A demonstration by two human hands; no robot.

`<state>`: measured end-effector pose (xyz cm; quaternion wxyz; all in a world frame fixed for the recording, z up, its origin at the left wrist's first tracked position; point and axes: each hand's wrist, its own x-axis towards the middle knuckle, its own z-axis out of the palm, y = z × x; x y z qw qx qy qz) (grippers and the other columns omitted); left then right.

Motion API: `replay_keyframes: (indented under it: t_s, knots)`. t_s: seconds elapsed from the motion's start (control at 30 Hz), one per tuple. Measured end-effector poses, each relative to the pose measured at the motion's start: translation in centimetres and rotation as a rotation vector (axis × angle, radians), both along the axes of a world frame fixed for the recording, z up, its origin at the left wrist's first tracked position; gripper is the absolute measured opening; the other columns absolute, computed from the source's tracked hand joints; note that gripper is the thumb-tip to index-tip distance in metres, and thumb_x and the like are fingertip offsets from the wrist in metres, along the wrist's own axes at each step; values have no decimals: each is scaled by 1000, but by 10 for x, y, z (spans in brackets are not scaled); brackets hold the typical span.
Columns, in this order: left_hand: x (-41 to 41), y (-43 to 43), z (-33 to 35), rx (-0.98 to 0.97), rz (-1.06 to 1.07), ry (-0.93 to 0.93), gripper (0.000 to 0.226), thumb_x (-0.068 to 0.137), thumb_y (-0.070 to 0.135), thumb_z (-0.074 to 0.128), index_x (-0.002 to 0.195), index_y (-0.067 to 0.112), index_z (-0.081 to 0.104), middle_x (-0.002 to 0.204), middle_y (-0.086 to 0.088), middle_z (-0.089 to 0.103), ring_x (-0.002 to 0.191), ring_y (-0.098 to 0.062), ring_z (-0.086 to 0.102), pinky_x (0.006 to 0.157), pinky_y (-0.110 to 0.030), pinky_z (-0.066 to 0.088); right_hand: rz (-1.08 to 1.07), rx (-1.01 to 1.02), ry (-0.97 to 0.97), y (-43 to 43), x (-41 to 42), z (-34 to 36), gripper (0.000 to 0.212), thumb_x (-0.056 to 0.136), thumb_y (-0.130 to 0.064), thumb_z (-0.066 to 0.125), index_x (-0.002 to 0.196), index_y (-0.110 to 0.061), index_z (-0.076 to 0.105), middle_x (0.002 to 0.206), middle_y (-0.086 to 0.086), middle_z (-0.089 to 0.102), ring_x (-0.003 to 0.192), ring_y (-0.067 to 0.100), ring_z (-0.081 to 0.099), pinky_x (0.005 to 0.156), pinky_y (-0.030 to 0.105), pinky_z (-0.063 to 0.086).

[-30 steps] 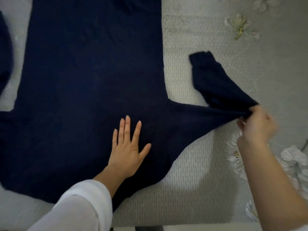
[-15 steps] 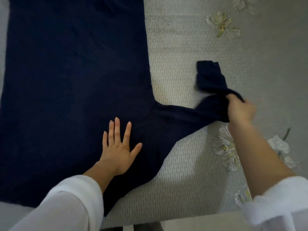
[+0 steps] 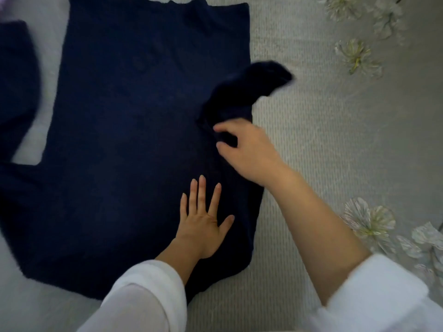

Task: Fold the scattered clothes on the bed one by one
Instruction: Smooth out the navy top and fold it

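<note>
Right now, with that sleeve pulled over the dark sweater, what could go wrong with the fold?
The sleeve, pinched by the right hand, is bunched, and its end pokes past the edge of the sweater. Dropped like that, it would likely lie lumpy. The left hand presses flat on only one spot, so a tug might wrinkle the cloth elsewhere.

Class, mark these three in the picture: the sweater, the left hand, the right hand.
Sweater (image 3: 134,116): head view, middle of its body.
Left hand (image 3: 203,226): head view, back of the hand.
Right hand (image 3: 249,152): head view, back of the hand.
</note>
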<state>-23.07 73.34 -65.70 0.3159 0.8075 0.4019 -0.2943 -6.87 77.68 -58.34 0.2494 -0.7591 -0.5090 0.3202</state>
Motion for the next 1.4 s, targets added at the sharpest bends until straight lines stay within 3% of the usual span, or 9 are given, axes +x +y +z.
replay_keyframes:
  t_s: [0.17, 0.4, 0.53, 0.63, 0.73, 0.83, 0.97, 1.2, 1.4]
  knots:
    - [-3, 0, -3, 1, -2, -48, 74, 95, 63, 11, 133, 29, -41, 128, -3, -61, 122, -21, -54, 105, -43, -29, -448, -95, -104, -47, 9, -27, 32, 89, -18, 59, 120, -15, 56, 111, -3, 52, 99, 14, 55, 88, 32, 48]
    - [-18, 14, 2, 87, 7, -221, 66, 99, 50, 27, 151, 32, -11, 154, 2, -29, 143, -21, -21, 115, -40, -3, -352, -171, 7, -39, -12, -45, 42, 87, -19, 65, 126, -15, 51, 106, -4, 52, 96, 11, 52, 85, 28, 47]
    - [-18, 75, 19, -286, 864, -610, 30, 100, 21, 41, 129, 22, 52, 132, -2, 50, 113, -16, 51, 99, -29, 40, -156, 64, -146, -47, -33, -44, 35, 80, -7, 62, 114, -14, 59, 97, -9, 53, 84, 7, 53, 76, 26, 48]
    - [-12, 138, 23, -698, 1430, -726, 42, 100, 35, 37, 130, 9, 50, 122, -12, 61, 97, -18, 64, 83, -29, 51, 230, -112, -76, -54, -46, -44, 40, 79, -10, 63, 116, -21, 53, 94, -13, 54, 83, 9, 57, 74, 27, 51]
    - [-2, 181, 24, -836, 1536, -807, 55, 95, 47, 41, 133, 7, 46, 122, -12, 60, 106, -22, 63, 89, -31, 50, -1, -285, 274, -52, -41, -48, 29, 83, -24, 66, 102, -29, 44, 81, -9, 64, 70, 10, 61, 70, 33, 54]
    - [18, 205, 21, -708, 1477, -773, 55, 91, 50, 50, 130, 11, 50, 117, -10, 62, 104, -21, 63, 87, -32, 51, -298, -185, 367, -41, -29, -57, 12, 92, -18, 54, 99, -28, 54, 76, -4, 69, 70, 12, 64, 68, 32, 52]
    - [42, 225, 19, -596, 1432, -692, 47, 87, 47, 61, 124, 20, 52, 116, -4, 61, 101, -21, 63, 76, -30, 52, 15, -263, 149, -28, -25, -61, 59, 92, -29, 58, 143, -43, 32, 74, -10, 62, 68, 4, 59, 68, 24, 50]
    - [54, 272, 34, -636, 1563, -913, 30, 88, 5, 46, 115, 10, 60, 110, -11, 67, 100, -27, 66, 81, -40, 58, 297, -344, -251, -13, -35, -57, 84, 86, -62, 51, 141, -58, -12, 86, -6, 49, 72, 13, 55, 73, 31, 51]
    - [22, 294, 25, 7, 1552, -679, 15, 93, 25, 47, 81, 19, 54, 84, 3, 58, 87, -15, 58, 70, -26, 51, 428, -488, -267, 7, -35, -54, 81, 90, -59, 49, 142, -56, -14, 85, -2, 52, 74, 16, 56, 73, 33, 53]
